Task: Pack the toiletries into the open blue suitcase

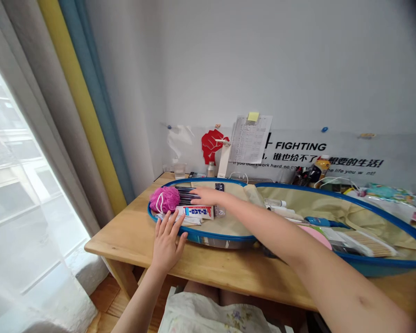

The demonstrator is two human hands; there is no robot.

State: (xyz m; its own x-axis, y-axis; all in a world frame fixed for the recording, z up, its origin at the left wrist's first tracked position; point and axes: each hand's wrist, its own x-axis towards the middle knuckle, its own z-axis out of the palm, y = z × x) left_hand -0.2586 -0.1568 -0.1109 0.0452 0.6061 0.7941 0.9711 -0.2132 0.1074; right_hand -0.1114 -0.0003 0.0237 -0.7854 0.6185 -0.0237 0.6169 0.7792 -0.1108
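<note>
**Entry: oval tray** (222, 237) with blue rim and beige cloth lining, being carried on a pale wooden tabletop (201, 263). Clock positions are being read from the tray's centre, with 12 o'clock toward the wall.

**Left grip** (168, 243): open. The fingers are being held spread and nothing is being gripped. The fingertips are being kept near the rim at 7 o'clock, just beside white packets (175, 218); whether contact is being made cannot be told.

**Right grip** (208, 196): open. It is being extended palm down across the tray, with nothing being gripped. Its fingertips are being held over a bundle of dark pens (187, 195) lying at 10 o'clock.

**Tray contents:**
- A pink mesh bath sponge (164, 199) is being kept at 9 o'clock, beside the pens.
- A white printed box (195, 212) is being kept at 6 o'clock, lying across the packets.
- A small clear bottle with a dark label (219, 200) is being kept at 2 o'clock, just beyond the right grip.

**Surroundings:**
- A second, larger blue-rimmed tray (377, 263) is being carried at 3 o'clock, holding assorted items.
- A glass tumbler (179, 171) is being kept at 11 o'clock, against the wall.
- A paper sheet (249, 138) with a yellow sticky note (253, 116) is being displayed at 1 o'clock on a lettered wall panel (300, 146).
</note>
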